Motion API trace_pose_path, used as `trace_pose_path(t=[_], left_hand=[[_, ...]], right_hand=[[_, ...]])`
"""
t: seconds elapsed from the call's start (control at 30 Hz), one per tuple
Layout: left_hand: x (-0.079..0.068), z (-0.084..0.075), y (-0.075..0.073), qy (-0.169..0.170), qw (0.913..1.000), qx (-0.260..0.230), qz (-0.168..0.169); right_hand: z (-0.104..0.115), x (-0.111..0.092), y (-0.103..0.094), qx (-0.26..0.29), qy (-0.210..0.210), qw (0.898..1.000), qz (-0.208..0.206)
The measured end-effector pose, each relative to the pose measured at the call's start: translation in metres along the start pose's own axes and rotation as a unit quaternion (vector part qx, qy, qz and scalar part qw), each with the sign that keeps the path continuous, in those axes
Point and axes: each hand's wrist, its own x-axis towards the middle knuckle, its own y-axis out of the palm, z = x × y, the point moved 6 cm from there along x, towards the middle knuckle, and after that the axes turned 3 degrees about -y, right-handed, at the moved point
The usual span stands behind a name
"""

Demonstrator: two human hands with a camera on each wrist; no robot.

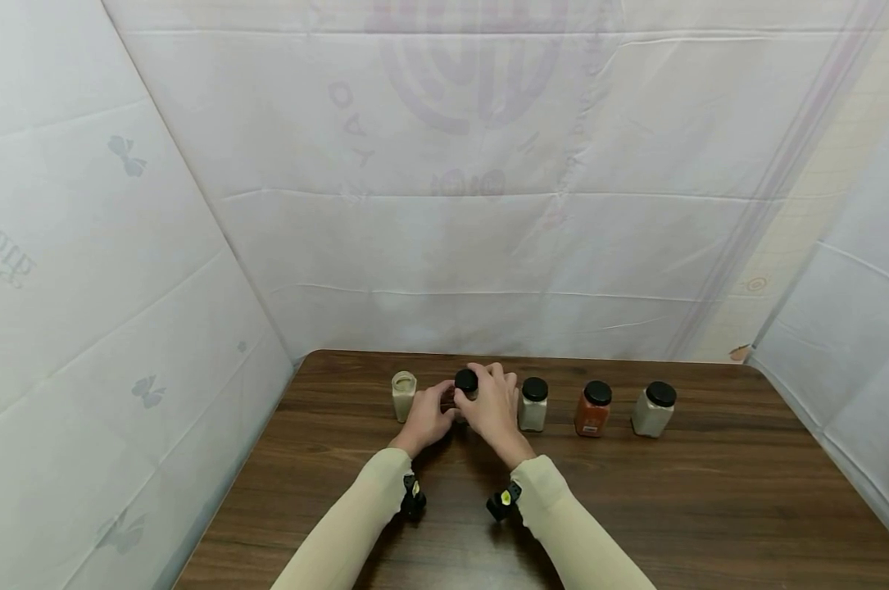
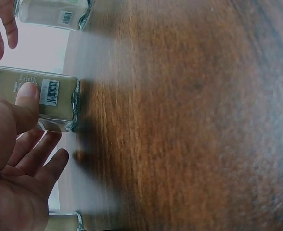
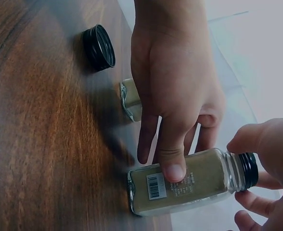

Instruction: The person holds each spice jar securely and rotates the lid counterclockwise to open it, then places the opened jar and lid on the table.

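A glass spice jar (image 3: 180,185) of greenish-tan powder stands between my two hands. My left hand (image 1: 428,416) grips its body, the thumb lying beside the barcode label in the left wrist view. At the top, my right hand (image 1: 492,401) holds the black lid (image 3: 249,170) between thumb and fingers. Glass threads of the neck show below that lid. Just left of my left hand is an uncapped jar (image 1: 403,397) of pale powder. A loose black lid (image 3: 99,47) lies on the table near it in the right wrist view.
To the right of my hands stand a black-capped jar of pale powder (image 1: 533,406), one of orange-red powder (image 1: 592,410) and another pale one (image 1: 653,410). All are on the brown wooden table (image 1: 709,508). White cloth walls (image 1: 429,246) rise behind and at both sides.
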Motion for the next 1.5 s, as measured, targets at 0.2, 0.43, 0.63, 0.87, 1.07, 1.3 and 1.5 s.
trace_pose_path(t=[0.2, 0.43, 0.63, 0.87, 1.07, 1.3, 1.5], left_hand=[[0.000, -0.001, 0.000, -0.001, 1.0000, -0.001, 0.002], [-0.001, -0.002, 0.000, -0.002, 1.0000, -0.008, 0.002], [-0.002, -0.003, -0.001, 0.004, 1.0000, -0.006, 0.003], [-0.002, -0.003, -0.002, -0.003, 1.0000, 0.003, 0.000], [-0.002, -0.003, -0.002, -0.002, 0.9999, 0.014, -0.005], [-0.002, -0.002, -0.001, -0.004, 1.0000, 0.007, -0.002], [-0.004, -0.004, -0.002, -0.003, 1.0000, 0.001, -0.002]], right_hand=[[0.000, 0.000, 0.000, -0.002, 0.001, 1.000, 0.004], [0.000, 0.000, 0.000, -0.005, -0.003, 1.000, 0.003], [0.001, 0.000, -0.002, -0.006, -0.005, 1.000, 0.002], [0.003, 0.000, -0.004, -0.005, -0.009, 1.000, -0.001], [0.005, -0.002, -0.007, -0.010, -0.013, 1.000, -0.006], [0.005, -0.002, -0.011, -0.007, -0.014, 1.000, -0.004], [0.008, -0.004, -0.017, 0.001, -0.023, 1.000, -0.008]])
